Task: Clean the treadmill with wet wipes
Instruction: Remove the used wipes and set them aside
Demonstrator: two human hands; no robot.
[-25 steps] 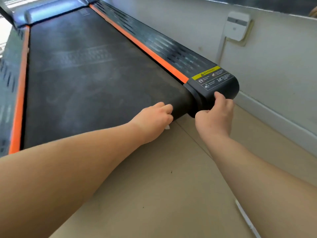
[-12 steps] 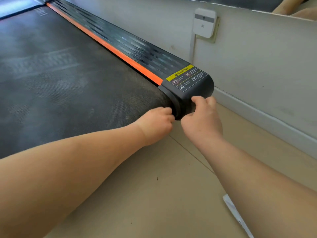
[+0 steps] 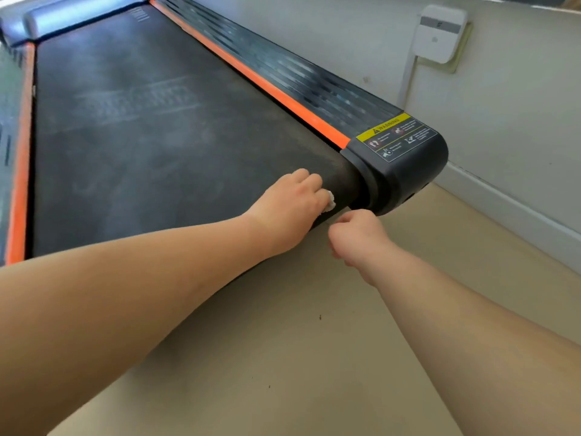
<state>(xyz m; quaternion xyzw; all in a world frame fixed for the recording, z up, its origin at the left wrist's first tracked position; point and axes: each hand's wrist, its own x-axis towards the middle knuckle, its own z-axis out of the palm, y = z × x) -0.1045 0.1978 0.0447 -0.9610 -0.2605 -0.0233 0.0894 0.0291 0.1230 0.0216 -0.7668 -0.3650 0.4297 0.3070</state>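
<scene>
Right hand [image 3: 355,237] now off end cap [image 3: 408,171], curled empty; left hand [image 3: 289,209] around wipe [image 3: 329,203] on belt [image 3: 157,136]

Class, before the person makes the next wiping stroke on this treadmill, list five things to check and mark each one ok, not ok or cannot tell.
1. Grip: the left hand holds the white wet wipe, with a corner showing. Ok.
2. Contact: the wipe sits against the rounded rear edge of the black treadmill belt. Ok.
3. Clear path: the right hand is off the belt, over the beige floor. Ok.
4. Right hand empty: its fingers are curled and hidden. Cannot tell.
5. Belt clean: pale dusty smears cross it. Not ok.
6. Black plastic end cap wiped: cannot tell.
</scene>
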